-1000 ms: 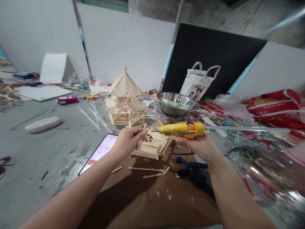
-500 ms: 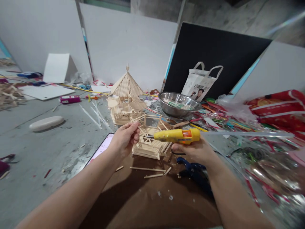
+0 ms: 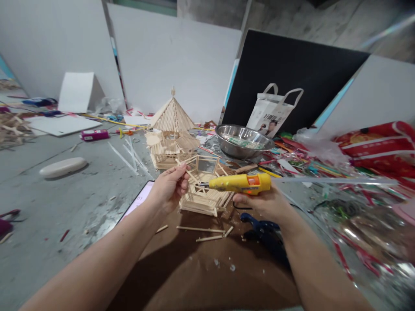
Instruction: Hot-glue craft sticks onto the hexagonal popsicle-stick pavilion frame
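My left hand (image 3: 168, 188) pinches a thin wooden stick (image 3: 188, 172) that slants toward the glue gun's tip. In my right hand (image 3: 259, 202) is a yellow hot glue gun (image 3: 239, 183), its nozzle pointing left at the lower end of the stick, with a clear glue stick (image 3: 333, 181) jutting out behind it. Just beyond both hands sits a small open frame model made of wooden sticks (image 3: 205, 186) on brown cardboard (image 3: 201, 268). A finished stick pavilion with a pointed roof (image 3: 171, 129) stands behind it.
A phone (image 3: 138, 201) lies left of my left wrist; blue pliers (image 3: 264, 232) lie under my right forearm. Loose sticks (image 3: 200, 230) are on the cardboard. A steel bowl (image 3: 242, 141), a white bag (image 3: 275, 110) and colourful litter (image 3: 356, 190) fill the right side.
The glue gun has dropped slightly and its nozzle moved left, up to the stick. My left hand turned the stick from upright to slanted.
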Demonstrator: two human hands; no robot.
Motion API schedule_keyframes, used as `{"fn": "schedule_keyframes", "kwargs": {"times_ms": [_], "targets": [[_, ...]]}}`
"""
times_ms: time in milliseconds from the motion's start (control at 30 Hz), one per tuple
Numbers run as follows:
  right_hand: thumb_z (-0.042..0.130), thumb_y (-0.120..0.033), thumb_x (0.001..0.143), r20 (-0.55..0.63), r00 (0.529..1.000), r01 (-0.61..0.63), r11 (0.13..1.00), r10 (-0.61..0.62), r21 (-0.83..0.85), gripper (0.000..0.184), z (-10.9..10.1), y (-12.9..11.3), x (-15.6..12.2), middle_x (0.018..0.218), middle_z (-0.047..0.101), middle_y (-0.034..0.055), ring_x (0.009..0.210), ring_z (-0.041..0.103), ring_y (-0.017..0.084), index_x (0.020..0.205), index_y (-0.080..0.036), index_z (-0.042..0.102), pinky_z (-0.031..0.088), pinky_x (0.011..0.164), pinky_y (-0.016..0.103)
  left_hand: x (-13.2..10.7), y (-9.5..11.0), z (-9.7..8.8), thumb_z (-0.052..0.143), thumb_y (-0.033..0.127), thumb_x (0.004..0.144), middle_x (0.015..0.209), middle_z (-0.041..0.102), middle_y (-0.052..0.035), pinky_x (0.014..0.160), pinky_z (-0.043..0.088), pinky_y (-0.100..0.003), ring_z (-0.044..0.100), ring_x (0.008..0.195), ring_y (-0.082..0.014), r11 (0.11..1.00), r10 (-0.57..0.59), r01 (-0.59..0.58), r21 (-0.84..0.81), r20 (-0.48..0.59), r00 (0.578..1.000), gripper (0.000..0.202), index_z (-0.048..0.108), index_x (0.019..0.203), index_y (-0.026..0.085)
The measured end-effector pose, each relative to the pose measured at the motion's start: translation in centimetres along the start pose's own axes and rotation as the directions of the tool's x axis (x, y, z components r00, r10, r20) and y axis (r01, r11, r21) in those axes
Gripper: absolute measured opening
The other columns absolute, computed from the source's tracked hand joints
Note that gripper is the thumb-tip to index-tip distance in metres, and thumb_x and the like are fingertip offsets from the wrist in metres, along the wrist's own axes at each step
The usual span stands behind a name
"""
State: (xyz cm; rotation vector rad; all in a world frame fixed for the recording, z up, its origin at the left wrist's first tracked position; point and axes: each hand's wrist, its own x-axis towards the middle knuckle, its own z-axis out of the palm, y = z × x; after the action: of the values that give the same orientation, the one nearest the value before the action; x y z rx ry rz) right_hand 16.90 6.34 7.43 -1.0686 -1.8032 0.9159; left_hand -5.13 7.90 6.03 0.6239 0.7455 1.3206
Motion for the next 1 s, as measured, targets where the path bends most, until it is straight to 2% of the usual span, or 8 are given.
{"fn": "schedule_keyframes", "kwargs": {"times_ms": [233,633,1000], "targets": [[0.068,-0.026,0.057,-0.016,1.0,-0.013,0.999,0.013,-0.035,0.022,-0.32,0.55,0.12,0.074,0.065,0.0005,0.07,0.059,0.016,0.078,-0.02,0.064,0.052,0.064,0.03,0.03,0.14,-0.03,0.052,0.019,0.073,0.048,0.047,0.0043,0.028,0.029,-0.009,0.039,0.032,-0.0009,1.0,0.002,-0.002,-0.003,-0.003,1.0,0.009,0.054,0.072,0.01],[0.07,-0.024,0.054,-0.009,1.0,-0.02,1.0,0.02,0.008,0.021,-0.02,-0.04,0.03,0.069,0.065,0.0008,0.062,0.059,0.014,0.073,-0.019,0.064,0.052,0.055,0.026,0.0,0.25,0.03,0.052,0.019,0.074,0.048,0.049,0.0044,0.028,0.031,-0.008,0.041,0.033,-0.0011,1.0,0.0,0.0,-0.023,-0.022,1.0,0.009,0.055,0.073,0.011],[0.07,-0.027,0.054,-0.048,0.999,-0.01,1.0,0.011,0.029,0.022,0.17,-0.43,0.15,0.075,0.065,0.0016,0.071,0.059,0.017,0.074,-0.019,0.064,0.052,0.064,0.031,-0.01,0.19,0.08,0.054,0.02,0.073,0.046,0.049,0.005,0.027,0.032,-0.009,0.041,0.032,-0.0015,1.0,0.016,-0.016,0.0,-0.025,1.0,0.011,0.052,0.068,0.011]]}}
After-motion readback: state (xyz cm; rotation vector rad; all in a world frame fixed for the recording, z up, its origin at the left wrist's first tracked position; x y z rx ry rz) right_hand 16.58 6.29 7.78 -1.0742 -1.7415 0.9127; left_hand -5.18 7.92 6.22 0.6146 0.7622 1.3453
